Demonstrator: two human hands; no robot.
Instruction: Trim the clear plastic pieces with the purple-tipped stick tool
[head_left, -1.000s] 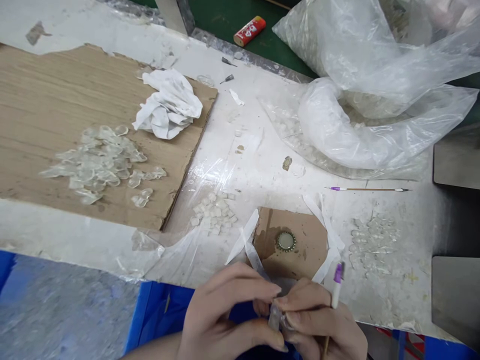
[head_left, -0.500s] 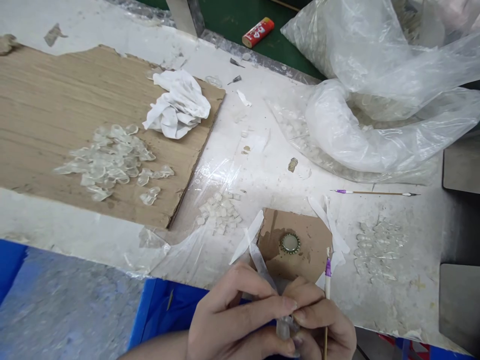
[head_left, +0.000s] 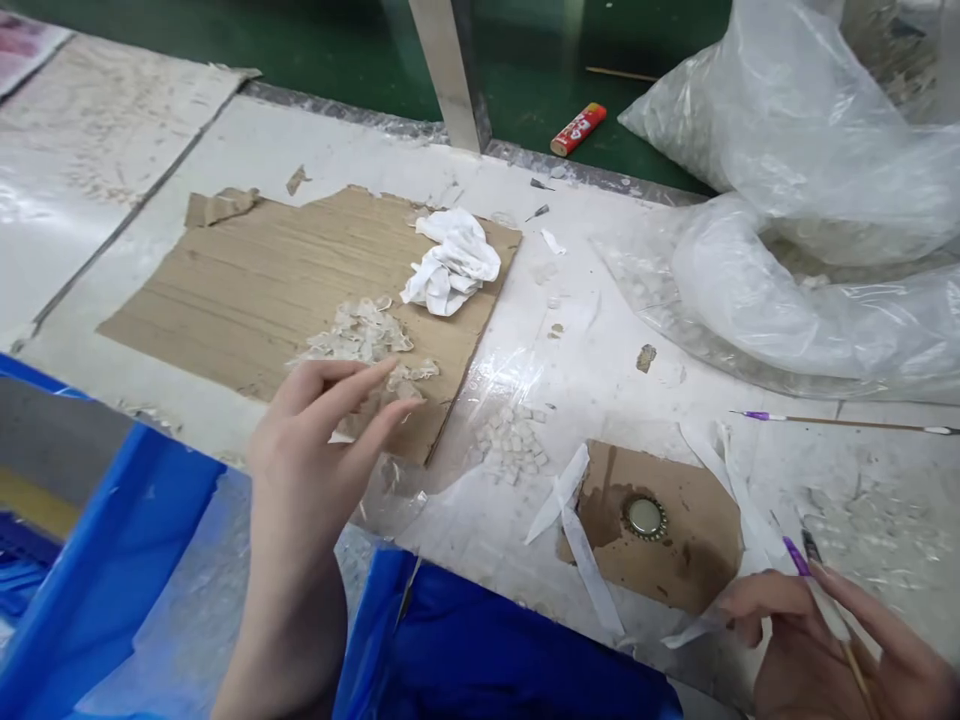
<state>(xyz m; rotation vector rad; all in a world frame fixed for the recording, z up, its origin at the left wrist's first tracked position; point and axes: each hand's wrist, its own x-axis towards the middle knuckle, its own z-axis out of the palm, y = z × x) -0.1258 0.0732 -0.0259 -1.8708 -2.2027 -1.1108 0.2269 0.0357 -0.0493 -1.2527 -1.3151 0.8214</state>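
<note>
Head view. Left hand (head_left: 319, 440) open, fingers spread, nothing held, fingertips over edge of clear flakes (head_left: 360, 335) heaped on cardboard sheet (head_left: 225, 290); contact with flakes impossible to tell. Crumpled white tissue (head_left: 452, 262) just beyond heap. Right hand (head_left: 840, 650) at lower right, narrow pinch on thin wooden stick (head_left: 829, 612) with purple band, near cardboard scrap (head_left: 675, 560) bearing bottle cap (head_left: 645, 518). Small clear cubes (head_left: 510, 440) on plastic film (head_left: 442, 500) between both cardboards. Bulging plastic bag (head_left: 795, 250) at upper right. Blue crate (head_left: 487, 650) below bench edge (head_left: 480, 565).
</note>
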